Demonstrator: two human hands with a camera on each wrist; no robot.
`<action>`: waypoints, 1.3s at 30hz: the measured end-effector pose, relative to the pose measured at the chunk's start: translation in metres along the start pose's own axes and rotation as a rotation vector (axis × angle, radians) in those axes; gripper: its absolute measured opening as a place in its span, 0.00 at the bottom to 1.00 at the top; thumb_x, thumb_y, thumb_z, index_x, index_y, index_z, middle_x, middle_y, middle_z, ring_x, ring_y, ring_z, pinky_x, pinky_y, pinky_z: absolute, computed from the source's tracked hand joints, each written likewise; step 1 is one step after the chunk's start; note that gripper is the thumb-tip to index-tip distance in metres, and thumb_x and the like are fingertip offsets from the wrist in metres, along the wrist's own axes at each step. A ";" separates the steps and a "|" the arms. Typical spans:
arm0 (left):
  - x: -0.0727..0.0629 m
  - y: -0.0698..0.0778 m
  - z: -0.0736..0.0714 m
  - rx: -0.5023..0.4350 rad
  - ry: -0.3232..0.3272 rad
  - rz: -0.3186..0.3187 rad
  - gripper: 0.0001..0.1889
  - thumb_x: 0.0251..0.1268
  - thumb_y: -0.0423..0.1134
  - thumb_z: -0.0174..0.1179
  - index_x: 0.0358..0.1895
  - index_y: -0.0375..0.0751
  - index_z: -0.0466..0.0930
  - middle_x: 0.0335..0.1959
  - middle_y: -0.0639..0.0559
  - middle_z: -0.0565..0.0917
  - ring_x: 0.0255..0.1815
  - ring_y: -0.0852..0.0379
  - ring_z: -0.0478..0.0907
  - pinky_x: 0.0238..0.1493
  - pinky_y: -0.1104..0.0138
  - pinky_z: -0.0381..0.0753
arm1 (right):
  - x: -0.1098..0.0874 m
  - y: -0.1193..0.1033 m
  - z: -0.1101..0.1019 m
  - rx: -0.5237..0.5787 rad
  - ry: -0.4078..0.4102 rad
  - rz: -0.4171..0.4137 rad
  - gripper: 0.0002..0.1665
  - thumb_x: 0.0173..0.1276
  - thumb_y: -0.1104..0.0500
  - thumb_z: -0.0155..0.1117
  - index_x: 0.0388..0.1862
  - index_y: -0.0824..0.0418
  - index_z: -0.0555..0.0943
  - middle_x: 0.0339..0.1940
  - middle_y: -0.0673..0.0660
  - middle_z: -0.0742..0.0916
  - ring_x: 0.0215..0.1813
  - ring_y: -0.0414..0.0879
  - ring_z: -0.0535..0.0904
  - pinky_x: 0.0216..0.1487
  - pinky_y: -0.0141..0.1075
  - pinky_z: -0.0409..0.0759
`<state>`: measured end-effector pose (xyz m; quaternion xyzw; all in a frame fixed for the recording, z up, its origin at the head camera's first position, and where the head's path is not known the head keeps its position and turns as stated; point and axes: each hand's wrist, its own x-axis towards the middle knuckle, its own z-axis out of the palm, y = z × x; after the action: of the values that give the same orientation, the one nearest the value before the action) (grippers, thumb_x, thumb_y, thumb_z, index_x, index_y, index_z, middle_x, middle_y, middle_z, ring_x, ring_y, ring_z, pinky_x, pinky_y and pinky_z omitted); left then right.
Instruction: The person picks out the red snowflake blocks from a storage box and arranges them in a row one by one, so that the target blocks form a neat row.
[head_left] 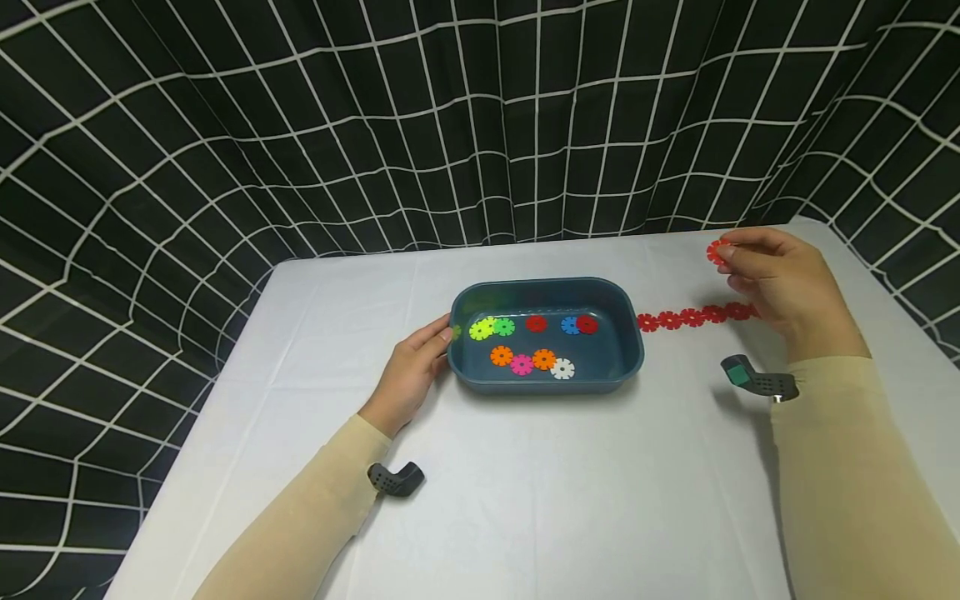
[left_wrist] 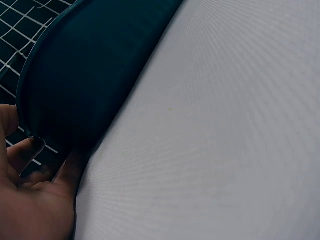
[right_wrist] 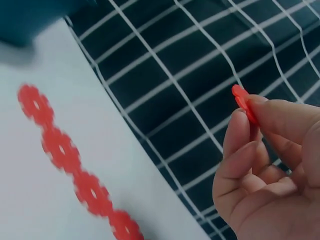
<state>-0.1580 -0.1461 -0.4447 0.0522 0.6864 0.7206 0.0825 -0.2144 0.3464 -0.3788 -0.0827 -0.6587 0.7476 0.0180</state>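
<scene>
At the far right of the head view, my right hand [head_left: 787, 279] pinches a red notched disc [head_left: 718, 252] between thumb and fingers, raised above the table. In the right wrist view the disc [right_wrist: 243, 103] is seen nearly edge-on. Below that hand lies a row of several joined red notched discs [head_left: 692, 317], its right end partly hidden by the hand. My left hand [head_left: 411, 367] grips the left end of a dark blue-green tub [head_left: 546, 388]. Its fingers meet the tub's end wall [left_wrist: 60, 100] in the left wrist view.
Inside the tub lie several notched discs: yellow-green and green ones [head_left: 504, 327], a red one [head_left: 536, 324], a blue and red pair, and an orange, pink and white group [head_left: 522, 365]. White cloth [head_left: 585, 500] covers the table. A black curtain with white grid lines [head_left: 450, 125] hangs around it.
</scene>
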 end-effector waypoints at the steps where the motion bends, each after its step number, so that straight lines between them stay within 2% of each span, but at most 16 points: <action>1: 0.000 0.000 0.000 0.000 -0.002 0.001 0.28 0.90 0.44 0.55 0.82 0.34 0.69 0.81 0.48 0.71 0.77 0.51 0.72 0.74 0.65 0.74 | 0.000 0.000 -0.004 0.005 0.018 0.007 0.27 0.68 0.52 0.84 0.64 0.55 0.89 0.50 0.49 0.90 0.47 0.44 0.86 0.42 0.28 0.87; 8: -0.001 0.000 -0.001 -0.012 -0.008 0.005 0.28 0.90 0.44 0.55 0.82 0.34 0.69 0.80 0.48 0.71 0.77 0.50 0.72 0.74 0.64 0.74 | 0.001 0.004 -0.032 -0.003 0.135 0.102 0.32 0.63 0.46 0.86 0.65 0.49 0.88 0.51 0.46 0.89 0.50 0.43 0.82 0.41 0.28 0.87; 12: 0.000 0.000 0.000 -0.007 -0.006 0.000 0.28 0.90 0.45 0.55 0.82 0.34 0.69 0.80 0.48 0.71 0.77 0.51 0.71 0.75 0.64 0.74 | 0.002 0.009 -0.048 -0.059 0.190 0.122 0.32 0.63 0.43 0.85 0.65 0.46 0.88 0.52 0.44 0.88 0.53 0.44 0.81 0.42 0.27 0.87; 19: 0.000 0.000 -0.001 -0.005 0.002 0.000 0.28 0.90 0.45 0.56 0.82 0.34 0.69 0.80 0.48 0.71 0.78 0.52 0.71 0.75 0.64 0.74 | 0.000 0.017 -0.071 -0.178 0.284 0.156 0.31 0.68 0.40 0.79 0.68 0.42 0.85 0.50 0.38 0.89 0.56 0.42 0.79 0.40 0.21 0.84; 25: 0.000 0.000 -0.001 -0.002 0.006 -0.002 0.28 0.90 0.45 0.55 0.82 0.34 0.69 0.80 0.48 0.71 0.77 0.51 0.72 0.74 0.64 0.74 | -0.006 0.018 -0.079 -0.160 0.349 0.166 0.29 0.70 0.42 0.77 0.69 0.40 0.85 0.56 0.39 0.87 0.56 0.39 0.78 0.39 0.18 0.82; 30: -0.001 0.000 0.000 0.016 0.011 -0.004 0.28 0.90 0.45 0.54 0.82 0.34 0.68 0.80 0.47 0.71 0.76 0.51 0.72 0.74 0.64 0.75 | -0.008 0.021 -0.085 -0.309 0.397 0.189 0.21 0.80 0.44 0.69 0.68 0.38 0.84 0.57 0.40 0.83 0.54 0.34 0.78 0.42 0.16 0.80; 33: -0.001 0.001 0.000 0.013 0.012 -0.006 0.28 0.90 0.45 0.55 0.82 0.34 0.68 0.80 0.47 0.72 0.76 0.51 0.72 0.74 0.64 0.75 | -0.009 0.024 -0.087 -0.300 0.432 0.219 0.21 0.79 0.45 0.70 0.68 0.38 0.85 0.55 0.41 0.82 0.52 0.33 0.80 0.45 0.17 0.81; 37: -0.002 0.002 0.000 0.013 0.009 -0.001 0.28 0.90 0.45 0.55 0.82 0.34 0.69 0.80 0.47 0.72 0.77 0.51 0.72 0.74 0.64 0.75 | -0.008 0.029 -0.089 -0.220 0.454 0.241 0.25 0.75 0.47 0.73 0.70 0.40 0.84 0.57 0.45 0.82 0.49 0.34 0.85 0.47 0.21 0.83; 39: -0.002 0.002 0.001 0.013 0.010 0.001 0.28 0.90 0.45 0.55 0.82 0.34 0.69 0.80 0.47 0.72 0.76 0.51 0.73 0.74 0.64 0.75 | -0.007 0.031 -0.090 -0.274 0.446 0.248 0.24 0.77 0.46 0.71 0.70 0.38 0.84 0.56 0.45 0.82 0.49 0.34 0.86 0.46 0.20 0.83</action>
<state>-0.1561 -0.1460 -0.4425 0.0494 0.6916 0.7163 0.0785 -0.1920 0.4301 -0.4198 -0.3265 -0.7183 0.6115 0.0596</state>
